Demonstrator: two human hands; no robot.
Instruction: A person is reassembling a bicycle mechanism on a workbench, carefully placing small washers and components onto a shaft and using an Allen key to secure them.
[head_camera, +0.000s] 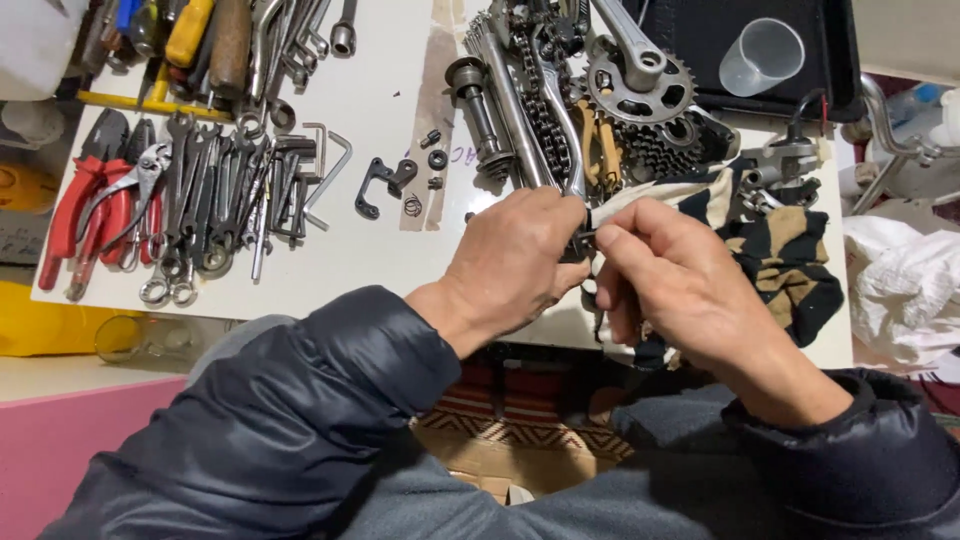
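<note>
Left hand (515, 262): closed in a loose fist over the near edge of the white board (380, 90), knuckles up, fingers curled around a small dark metal part (577, 243). Only the part's right end shows, between the two hands; its kind cannot be told.

Right hand (680, 290): thumb and forefinger pinched together on the same part from the right side, remaining fingers curled under. The two hands meet at the part, fingertips touching or nearly so.

Rag (775, 245): tan and black striped cloth, bunched, lying under and beyond the right hand, one light fold reaching up to the pinch point.

Beyond the hands: a chain (540, 105) and long steel axle pieces, then a chainring (640, 85) with its crank arm, and a stack of sprockets (665, 150) just past the rag.

Further beyond the right hand: a black tray (700, 30) holding a clear plastic cup (762, 55) on its side.

Left of the left hand, well apart: a row of spanners (225, 195) and red-handled pliers (90, 205). Between these and the left hand: a small black bracket (385, 182) and loose washers.

Both forearms are in dark padded sleeves (300, 400).
</note>
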